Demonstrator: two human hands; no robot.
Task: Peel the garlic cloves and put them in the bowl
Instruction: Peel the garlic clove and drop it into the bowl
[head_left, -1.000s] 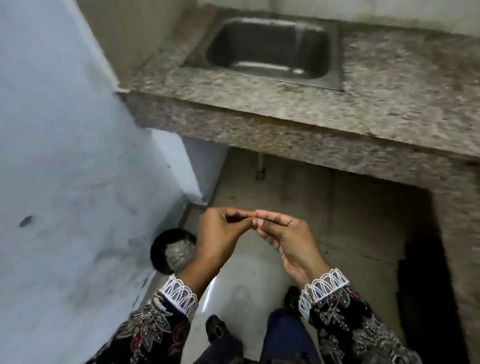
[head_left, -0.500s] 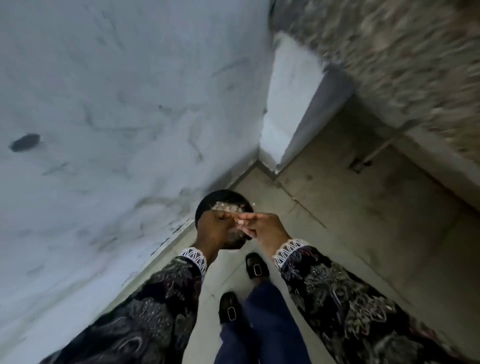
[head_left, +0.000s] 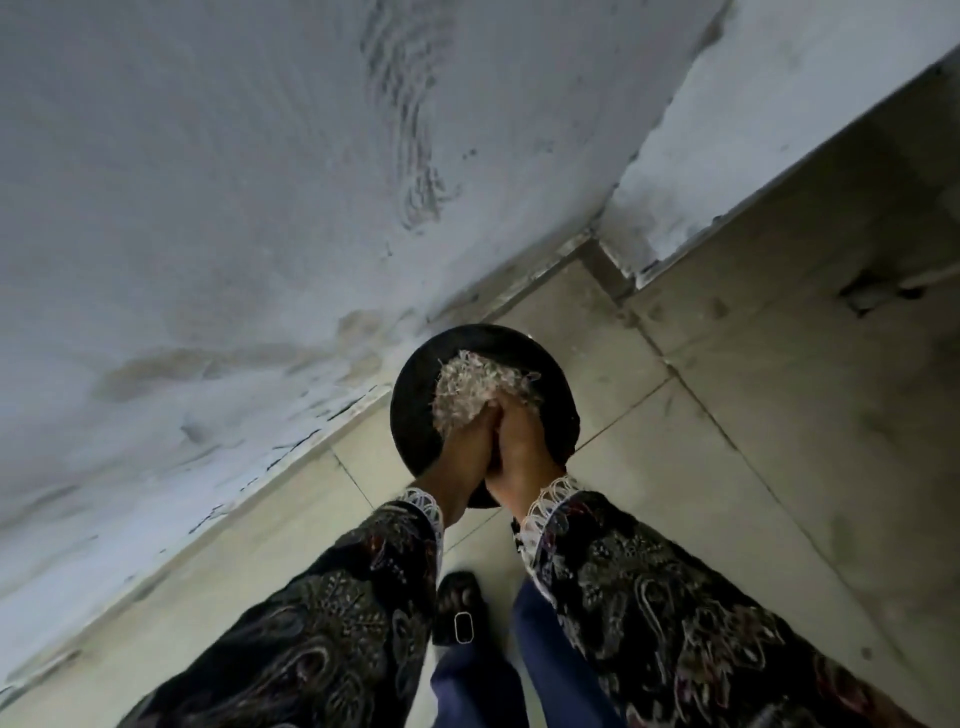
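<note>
Over the black bin (head_left: 415, 415) on the floor, at twelve o'clock from the person's shoes, the left hand (head_left: 465, 447) and right hand (head_left: 519, 441) now press together above the heap of garlic skins (head_left: 478, 387). A second ago they worked at waist height by the sink. Whether either grips a clove I cannot tell; probably peel is being shed, no bowl in sight.

Pale scuffed wall (head_left: 234, 208), grey tiled floor (head_left: 727, 441), black buckled shoe (head_left: 460, 613), blue trouser legs (head_left: 550, 665)
</note>
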